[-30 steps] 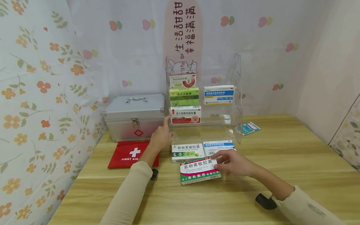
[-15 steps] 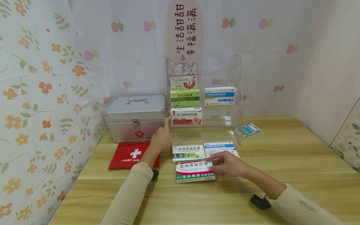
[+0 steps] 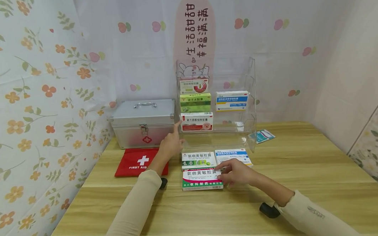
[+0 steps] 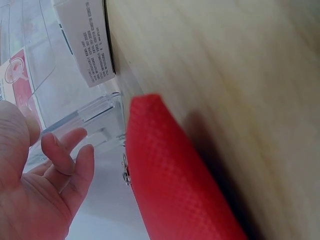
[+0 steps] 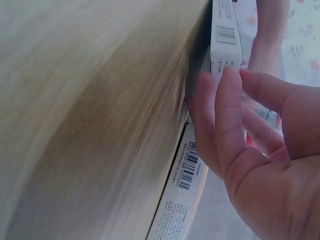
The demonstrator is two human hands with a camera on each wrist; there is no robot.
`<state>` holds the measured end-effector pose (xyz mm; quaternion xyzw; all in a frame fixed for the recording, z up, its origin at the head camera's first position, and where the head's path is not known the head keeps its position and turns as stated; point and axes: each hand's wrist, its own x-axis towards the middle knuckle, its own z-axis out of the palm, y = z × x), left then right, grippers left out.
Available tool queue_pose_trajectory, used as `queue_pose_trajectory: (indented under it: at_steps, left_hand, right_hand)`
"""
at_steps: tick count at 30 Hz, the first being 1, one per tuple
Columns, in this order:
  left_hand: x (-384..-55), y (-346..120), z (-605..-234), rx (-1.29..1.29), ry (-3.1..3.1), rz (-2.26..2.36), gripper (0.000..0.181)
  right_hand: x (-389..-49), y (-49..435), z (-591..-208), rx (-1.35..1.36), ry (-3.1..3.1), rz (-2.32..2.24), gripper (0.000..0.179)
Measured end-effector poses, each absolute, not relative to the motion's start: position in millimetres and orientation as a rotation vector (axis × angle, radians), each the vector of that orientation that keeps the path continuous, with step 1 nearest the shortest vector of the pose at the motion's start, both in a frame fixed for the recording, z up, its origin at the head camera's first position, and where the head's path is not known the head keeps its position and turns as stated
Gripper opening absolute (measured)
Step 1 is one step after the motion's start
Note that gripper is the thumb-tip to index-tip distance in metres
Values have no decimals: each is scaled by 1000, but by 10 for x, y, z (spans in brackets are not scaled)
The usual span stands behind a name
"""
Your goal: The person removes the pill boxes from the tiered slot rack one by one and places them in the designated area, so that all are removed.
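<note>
My right hand (image 3: 238,171) holds the right end of a white, green and magenta medicine box (image 3: 200,182) lying flat on the table. In the right wrist view its thumb (image 5: 265,90) is at the box's upper face, with fingertips (image 5: 230,82) against the end. Just behind lies a white and green medicine box (image 3: 198,159), beside a blue and white one (image 3: 232,156). My left hand (image 3: 171,144) reaches to the left side of the clear rack (image 3: 229,128), index finger extended near a red and white medicine box (image 3: 196,123); the other fingers curl loosely, holding nothing visible.
A silver first aid case (image 3: 144,129) stands left of the rack, with a red first aid pouch (image 3: 135,160) in front. The rack also bears green (image 3: 194,103), white and red (image 3: 187,86), and blue and white medicine boxes (image 3: 232,100). A teal packet (image 3: 264,136) lies to the right.
My right hand has moved left with the white, green and magenta medicine box, which has turned from slanted to straight in front of the white and green one. My left hand stays put.
</note>
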<state>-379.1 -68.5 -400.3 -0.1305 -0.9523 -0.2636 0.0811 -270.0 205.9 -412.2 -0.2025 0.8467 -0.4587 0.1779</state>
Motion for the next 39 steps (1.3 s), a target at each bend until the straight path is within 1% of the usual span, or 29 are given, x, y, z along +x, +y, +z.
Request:
queue_pose_trajectory:
  at_steps: [15,30,39]
  left_hand:
    - [-3787,-684,-4025,-402,-2844,-789,85]
    - [-3805,-686,-3998,-387,-2861,-791,85]
    - [-3799,-680,-3997,-366,-2895,-788,86]
  right_hand:
    - [-2699,2022,-4141,-484,2449,-1269,35]
    - [-2690,2007,-4152,-481,2529,-1235,35]
    - [-2699,1999,-4139,-485,2669,-1279,22]
